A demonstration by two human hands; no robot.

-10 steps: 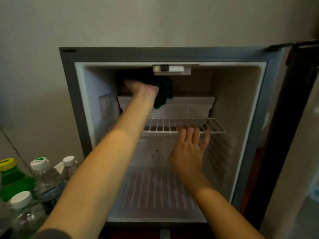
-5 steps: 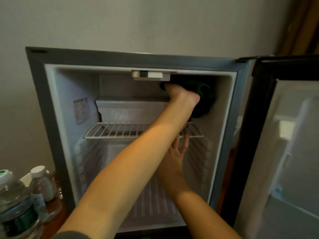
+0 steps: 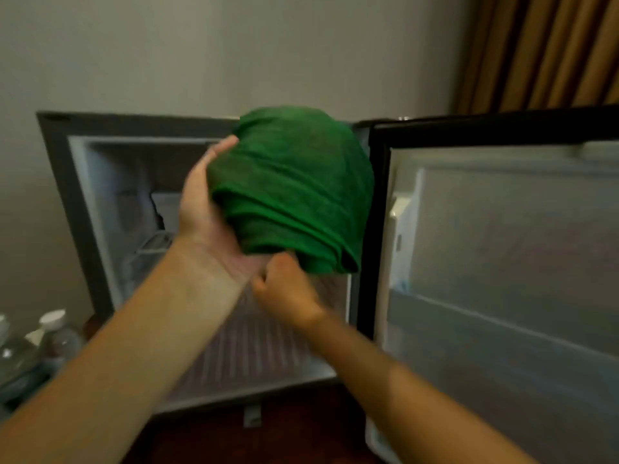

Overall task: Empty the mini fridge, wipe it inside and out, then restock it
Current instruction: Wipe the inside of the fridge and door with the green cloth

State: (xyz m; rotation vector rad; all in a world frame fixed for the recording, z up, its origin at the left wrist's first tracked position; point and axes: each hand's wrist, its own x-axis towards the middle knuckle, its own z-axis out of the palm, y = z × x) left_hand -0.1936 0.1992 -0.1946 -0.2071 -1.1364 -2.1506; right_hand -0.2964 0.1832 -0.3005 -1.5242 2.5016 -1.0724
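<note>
Mini fridge (image 3: 78, 202) is standing open against the wall, cavity showing no stock; wire shelf (image 3: 154, 243) is sitting inside at left. Door (image 3: 502, 262) is hanging wide at right, pale inner liner facing the camera.

Green cloth (image 3: 294, 189) is being held up in front of the fridge's upper opening, clear of every surface. Judgement on handling: it is looking light, soft and limp, not fragile, probably grippy rather than slick. It is best taken by gathering a folded wad into the palm, since loose hems will be trailing and catching on the shelf wires. Appearance: deep green, towel-like nap, bunched into a rounded bundle with layered folds along the bottom.

2 hands are working on it. Left hand (image 3: 207, 229) is supporting the bundle, palm toward the camera; its fingers are lying behind the cloth, so cannot tell their state. Right hand (image 3: 284, 291) is curling its fingers and appears to be pinching the lower hem, though blur is limiting certainty.

Water bottle (image 3: 53, 333), white cap, is standing at far left.
</note>
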